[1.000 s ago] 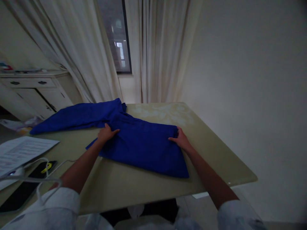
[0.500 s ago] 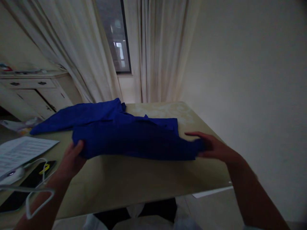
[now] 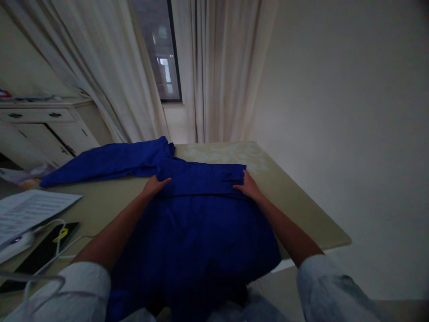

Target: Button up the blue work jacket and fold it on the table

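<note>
Head view: the left hand [image 3: 154, 186] and the right hand [image 3: 250, 186] hold the two ends of one flat strip of blue cloth [image 3: 197, 180]. Each thumb lies on top. The left fingers are mostly out of sight, so they seem tucked under the edge, and the right fingers bend round the other end. The hands are well apart, maybe because that pulls the strip straight and keeps it from bunching up. Between the arms, the rest of the cloth spreads down from the hands and hangs past the near edge of the table [image 3: 295, 208], where its own weight likely pulls it down. Past the left hand, up and to the left, a long blue part [image 3: 110, 162] lies on the table. I cannot tell if it is joined on. Left of the left hand is a paper [image 3: 40, 206]. Nearer the body, a black slab [image 3: 28, 264] lies left of the left arm, with a pale cord [image 3: 60, 232] across it. Being off to that side, they probably don't get in the way of the hands.
</note>
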Demonstrator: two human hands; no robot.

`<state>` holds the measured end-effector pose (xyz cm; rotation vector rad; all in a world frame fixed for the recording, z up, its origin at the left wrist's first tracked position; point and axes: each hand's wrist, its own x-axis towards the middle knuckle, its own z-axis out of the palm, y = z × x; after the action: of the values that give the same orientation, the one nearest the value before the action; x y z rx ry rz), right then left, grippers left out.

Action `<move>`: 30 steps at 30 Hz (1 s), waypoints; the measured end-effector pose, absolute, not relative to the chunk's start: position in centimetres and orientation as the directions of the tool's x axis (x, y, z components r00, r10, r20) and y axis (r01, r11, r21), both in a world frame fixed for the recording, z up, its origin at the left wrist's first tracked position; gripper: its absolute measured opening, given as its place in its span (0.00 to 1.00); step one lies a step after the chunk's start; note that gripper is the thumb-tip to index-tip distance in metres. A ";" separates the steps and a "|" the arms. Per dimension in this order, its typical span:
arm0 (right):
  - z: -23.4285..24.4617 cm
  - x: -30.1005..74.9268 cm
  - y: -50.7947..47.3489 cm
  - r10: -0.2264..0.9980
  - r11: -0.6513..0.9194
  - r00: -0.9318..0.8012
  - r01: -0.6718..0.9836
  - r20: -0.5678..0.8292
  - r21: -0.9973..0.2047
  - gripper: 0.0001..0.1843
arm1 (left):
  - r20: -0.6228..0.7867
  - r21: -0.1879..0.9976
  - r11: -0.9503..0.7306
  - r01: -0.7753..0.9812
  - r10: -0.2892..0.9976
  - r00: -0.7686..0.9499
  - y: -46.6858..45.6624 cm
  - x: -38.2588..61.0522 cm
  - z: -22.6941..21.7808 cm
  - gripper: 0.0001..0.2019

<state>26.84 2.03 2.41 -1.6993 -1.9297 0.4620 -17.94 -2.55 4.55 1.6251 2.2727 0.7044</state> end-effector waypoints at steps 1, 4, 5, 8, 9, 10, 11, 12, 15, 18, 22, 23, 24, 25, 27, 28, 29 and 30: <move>3.0 26.3 3.0 0.982 0.171 -0.095 0.811 0.162 -0.559 0.51 | 0.060 0.521 0.252 0.815 0.942 -0.330 -1.4 -17.7 4.9 0.23; 5.9 26.0 6.1 0.969 0.224 -0.118 0.798 0.219 -0.560 0.47 | 0.146 0.525 0.212 0.824 0.932 -0.333 1.6 -17.5 6.9 0.21; 7.1 26.1 7.3 0.958 0.245 -0.115 0.805 0.263 -0.541 0.45 | 0.201 0.516 0.192 0.835 0.920 -0.336 2.4 -17.5 7.7 0.22; 9.5 25.7 10.0 0.929 0.196 -0.038 0.894 0.368 -0.404 0.39 | 0.366 0.468 0.216 0.857 0.835 -0.410 3.8 -16.4 9.0 0.32; 9.7 25.2 10.4 0.925 0.152 -0.011 0.927 0.381 -0.344 0.37 | 0.408 0.443 0.235 0.865 0.806 -0.428 3.9 -15.7 8.9 0.36; 9.5 24.6 10.7 0.928 0.108 0.010 0.949 0.373 -0.295 0.35 | 0.439 0.407 0.231 0.884 0.799 -0.411 3.7 -14.9 8.5 0.39; 9.0 23.9 10.7 0.942 0.071 0.022 0.962 0.334 -0.263 0.33 | 0.448 0.359 0.189 0.914 0.824 -0.346 3.5 -13.9 7.9 0.39; 8.3 23.1 10.5 0.965 0.048 0.019 0.968 0.263 -0.245 0.34 | 0.426 0.304 0.103 0.947 0.874 -0.232 3.1 -12.9 7.1 0.37; 5.8 21.2 9.7 0.994 0.105 -0.098 0.973 0.046 -0.203 0.34 | 0.245 0.212 -0.233 0.949 0.953 0.180 2.2 -9.7 4.4 0.28; 5.2 20.4 9.6 0.970 0.244 -0.243 0.959 0.024 -0.146 0.23 | 0.187 0.212 -0.324 0.922 0.939 0.287 2.4 -7.4 3.0 0.28; 7.7 19.1 9.9 0.940 0.336 -0.328 0.938 0.090 -0.088 0.16 | 0.302 0.270 -0.349 0.897 0.916 0.265 4.3 -5.1 3.6 0.41; 8.6 18.3 9.8 0.921 0.381 -0.372 0.922 0.120 -0.065 0.18 | 0.343 0.289 -0.389 0.875 0.895 0.285 4.9 -4.6 4.0 0.47; 9.4 17.3 9.6 0.889 0.441 -0.430 0.897 0.155 -0.037 0.19 | 0.378 0.313 -0.434 0.845 0.873 0.308 5.5 -4.0 4.4 0.52; 10.0 16.2 9.3 0.847 0.506 -0.496 0.862 0.190 -0.006 0.20 | 0.406 0.347 -0.475 0.809 0.854 0.327 6.1 -3.5 4.8 0.56; 10.7 14.1 8.7 0.764 0.608 -0.596 0.793 0.248 0.034 0.21 | 0.433 0.450 -0.521 0.725 0.838 0.333 7.2 -3.0 5.5 0.57; 10.8 13.2 8.5 0.738 0.635 -0.617 0.772 0.272 0.025 0.21 | 0.433 0.511 -0.524 0.682 0.842 0.322 7.6 -3.1 5.9 0.52; 10.7 12.6 8.3 0.726 0.652 -0.621 0.758 0.296 -0.009 0.21 | 0.427 0.565 -0.514 0.646 0.852 0.304 7.9 -3.6 6.2 0.44; 10.5 12.2 8.2 0.716 0.668 -0.618 0.741 0.326 -0.062 0.22 | 0.415 0.606 -0.491 0.625 0.866 0.278 8.2 -4.5 6.6 0.35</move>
<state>12.17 8.21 10.46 -1.1558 -2.5623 -0.1123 -4.54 8.20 6.63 2.2289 1.3582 1.0424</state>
